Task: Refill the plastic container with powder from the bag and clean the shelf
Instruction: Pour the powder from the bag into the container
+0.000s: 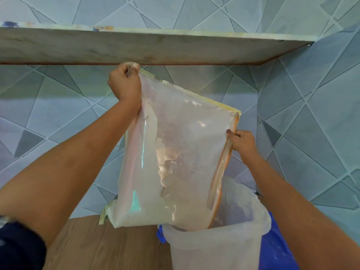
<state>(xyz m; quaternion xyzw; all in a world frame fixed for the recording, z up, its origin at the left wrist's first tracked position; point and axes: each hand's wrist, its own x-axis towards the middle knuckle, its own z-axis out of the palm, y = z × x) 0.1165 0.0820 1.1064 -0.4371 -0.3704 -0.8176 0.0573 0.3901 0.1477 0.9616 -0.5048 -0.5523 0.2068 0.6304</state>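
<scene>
A: Closest to the camera, what do you see?

B: The plastic container [216, 248], translucent white, low in the view on the wooden shelf [93, 248], with something blue [276, 248] just behind it. A thin clear liner seems to rise above its rim; I can't tell for sure.

A: And the bag?

B: The clear zip bag [175, 152] is tipped so one lower corner dips inside the container's mouth. Pale powder has gathered in the bag's lower part.

A: Hands?

B: The right hand [243, 143] is pinched closed on the orange zipper edge, partway up that side. Farther and higher, the left hand [124, 84] is fisted around the bag's top corner, just under the upper shelf [155, 47]. Tiled wall [311, 114] lies beyond.

A: How would you pour well from here?

B: I'd judge the pour to be midway. Keep the low corner inside the rim, raise the left corner gradually so the powder slides rather than dumps, and use the right hand to hold the opening taut. A sudden lift could puff powder onto the shelf.
</scene>
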